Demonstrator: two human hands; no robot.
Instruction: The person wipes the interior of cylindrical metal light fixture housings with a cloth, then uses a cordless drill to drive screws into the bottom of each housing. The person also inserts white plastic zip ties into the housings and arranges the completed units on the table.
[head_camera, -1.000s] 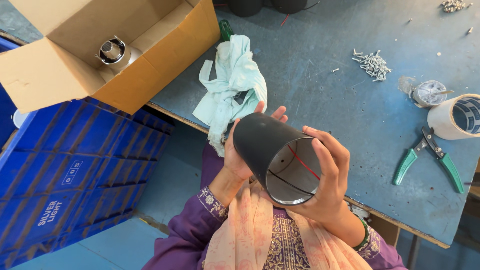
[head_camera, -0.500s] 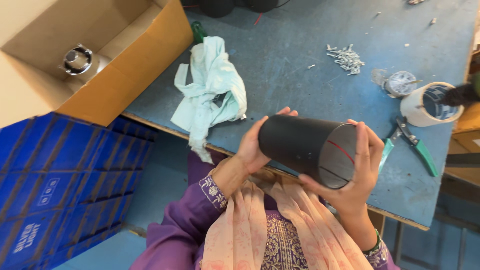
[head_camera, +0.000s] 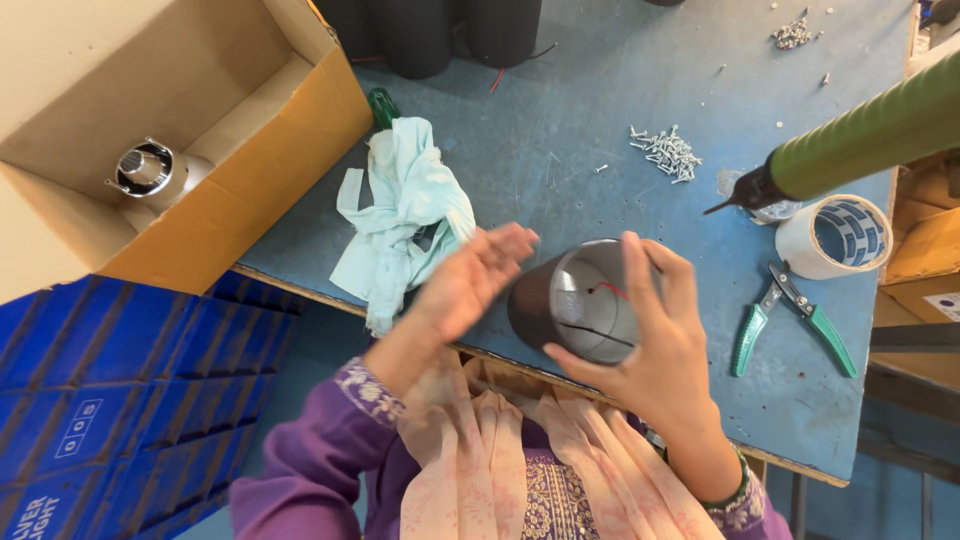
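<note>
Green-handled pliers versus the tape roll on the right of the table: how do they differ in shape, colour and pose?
The pliers are long and thin, lying flat with green handles spread apart; the tape roll is a squat white ring resting on its side edge, its hollow core facing the camera. The pliers have dark metal jaws; the tape roll shows a blue pattern inside. Both rest untouched on the blue table, right of the right hand.

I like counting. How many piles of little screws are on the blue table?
2. One pile of screws lies mid-table, past the right hand. A smaller pile sits near the far edge. Loose singles lie scattered; more may be hidden.
</note>
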